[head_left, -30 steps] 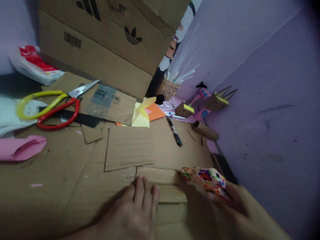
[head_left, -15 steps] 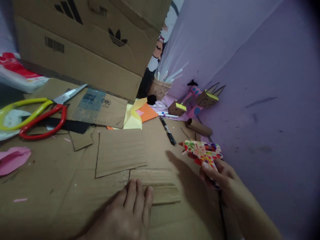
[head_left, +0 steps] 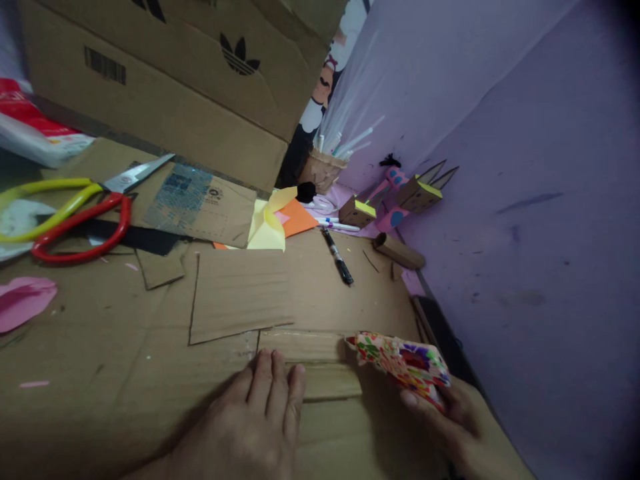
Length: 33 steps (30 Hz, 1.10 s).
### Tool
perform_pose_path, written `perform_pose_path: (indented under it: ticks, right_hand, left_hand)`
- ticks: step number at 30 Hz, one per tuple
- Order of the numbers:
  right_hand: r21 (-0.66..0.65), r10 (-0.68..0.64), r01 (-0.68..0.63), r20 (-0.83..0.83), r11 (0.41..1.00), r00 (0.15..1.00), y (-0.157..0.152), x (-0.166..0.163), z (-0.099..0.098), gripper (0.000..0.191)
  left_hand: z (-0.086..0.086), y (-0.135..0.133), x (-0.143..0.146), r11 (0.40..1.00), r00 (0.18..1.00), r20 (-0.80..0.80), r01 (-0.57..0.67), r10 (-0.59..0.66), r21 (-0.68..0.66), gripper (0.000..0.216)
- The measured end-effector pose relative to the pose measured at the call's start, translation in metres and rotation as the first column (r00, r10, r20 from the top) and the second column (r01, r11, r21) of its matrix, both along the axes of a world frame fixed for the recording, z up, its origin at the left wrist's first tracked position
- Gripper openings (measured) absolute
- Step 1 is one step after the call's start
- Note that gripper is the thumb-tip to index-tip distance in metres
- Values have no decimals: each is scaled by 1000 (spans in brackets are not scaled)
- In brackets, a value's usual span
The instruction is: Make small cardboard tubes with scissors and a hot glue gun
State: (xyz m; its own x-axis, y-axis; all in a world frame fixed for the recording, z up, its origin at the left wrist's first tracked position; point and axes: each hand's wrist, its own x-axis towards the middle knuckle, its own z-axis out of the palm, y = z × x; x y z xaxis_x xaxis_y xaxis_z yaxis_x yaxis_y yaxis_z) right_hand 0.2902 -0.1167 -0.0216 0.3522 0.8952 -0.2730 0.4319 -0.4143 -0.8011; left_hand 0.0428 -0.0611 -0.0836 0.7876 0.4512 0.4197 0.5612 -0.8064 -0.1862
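Observation:
My left hand lies flat with its fingers stretched over the left end of a small folded cardboard piece. A shiny line runs along the far edge of that piece. In my right hand is a hot glue gun covered in a colourful flower pattern, my fingers wrapped round its handle. The glue gun's tip points left, at the right end of the small piece's far edge; whether it touches, I cannot tell. A larger cardboard rectangle lies flat just beyond.
Scissors with yellow and red handles lie at the left, near a pink paper scrap. A black marker and a cardboard roll lie farther back. A big cardboard box stands behind, and a purple wall bounds the right.
My right hand has brought the glue gun down and nearer, its tip now at the small cardboard piece. My left hand has stayed on that piece. The view has shifted slightly.

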Motion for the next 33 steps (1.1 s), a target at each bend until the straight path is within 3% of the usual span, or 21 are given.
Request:
perform_pose_path:
  ticks: [8,16,22,28,33]
  right_hand:
    - [-14,63,-64,-57,998,996,5,1,-3,33]
    - [14,-8,9,-75,1000,997,5,-3,-4,35]
    - [-4,58,-58,-16,998,998,2,4,-7,37]
    - [-9,100,-101,-66,995,993,6,2,-7,35]
    - [54,15,-11,-74,998,997,7,-7,0,32]
  left_hand:
    - [6,1,0,1000,1000,-15,7,-8,-14,35]
    - [4,2,-1,1000,1000,-3,20,-20,-10,34]
    - [-1,1,2,1000,999,37,8,-8,2,35]
    - [-1,0,0,1000,1000,8,13,-13,-7,35]
    - [1,0,0,1000,1000,6,5,-5,-9,35]
